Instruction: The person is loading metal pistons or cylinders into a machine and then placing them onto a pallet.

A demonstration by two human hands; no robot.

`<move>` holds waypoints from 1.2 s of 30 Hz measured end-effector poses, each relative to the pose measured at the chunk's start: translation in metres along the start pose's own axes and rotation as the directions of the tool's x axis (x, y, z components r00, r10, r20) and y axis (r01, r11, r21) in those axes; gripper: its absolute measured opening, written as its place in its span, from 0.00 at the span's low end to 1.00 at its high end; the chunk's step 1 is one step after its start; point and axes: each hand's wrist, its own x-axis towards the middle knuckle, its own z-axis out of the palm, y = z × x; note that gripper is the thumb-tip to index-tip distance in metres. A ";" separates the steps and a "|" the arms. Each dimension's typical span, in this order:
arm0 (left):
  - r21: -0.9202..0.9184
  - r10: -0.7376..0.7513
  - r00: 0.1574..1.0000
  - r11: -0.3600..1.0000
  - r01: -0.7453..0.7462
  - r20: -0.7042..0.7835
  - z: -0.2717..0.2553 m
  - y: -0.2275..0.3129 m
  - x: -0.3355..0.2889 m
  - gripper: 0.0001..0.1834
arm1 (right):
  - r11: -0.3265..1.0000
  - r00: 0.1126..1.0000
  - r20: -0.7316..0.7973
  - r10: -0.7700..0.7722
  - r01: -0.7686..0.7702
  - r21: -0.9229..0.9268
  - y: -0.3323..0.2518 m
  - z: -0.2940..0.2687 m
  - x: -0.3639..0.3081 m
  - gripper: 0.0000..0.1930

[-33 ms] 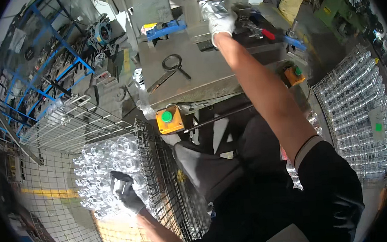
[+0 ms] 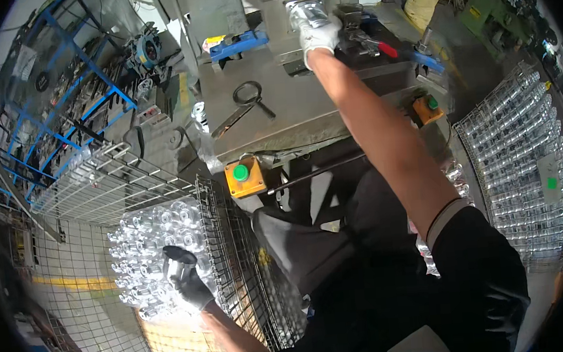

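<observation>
My left hand, in a dark glove, grips a shiny metal part above the left wire basket. Beneath it, several rows of similar shiny metal parts are stacked inside that basket. My right arm reaches far forward over the metal worktable. There my right hand, gloved in white, is closed at the near side of another shiny metal part on the machine's plate. Its fingertips are partly hidden by the glove and the glare.
A yellow box with a green button sits at the table's front left, a second button box at its right. Pliers, a ring-shaped tool and a blue tool lie on top. Another wire basket of stacked parts stands right.
The view has shifted very slightly. My left hand, with its metal part, sits a little further right in the picture; my right hand stays at the part on the machine.
</observation>
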 end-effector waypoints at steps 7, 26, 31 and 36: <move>-0.531 -0.120 0.896 0.769 0.356 0.427 0.163 0.043 -0.021 0.25 | 0.986 0.990 -0.063 0.123 -0.129 -0.106 0.053 -0.004 0.069 0.33; -0.407 -0.357 0.724 0.643 0.649 0.590 0.240 0.039 -0.110 0.36 | 0.955 0.891 0.398 -0.219 0.278 -0.098 -0.024 -0.248 -0.115 0.31; -0.234 -0.476 0.716 0.724 0.649 0.510 0.275 0.048 -0.143 0.33 | 0.676 0.975 0.174 -0.135 0.219 -0.704 0.006 -0.421 -0.075 0.35; -0.132 -0.468 0.404 0.511 0.849 0.786 0.274 0.001 -0.125 0.33 | 0.444 0.969 -0.217 0.115 -0.246 -0.861 0.047 -0.601 -0.087 0.40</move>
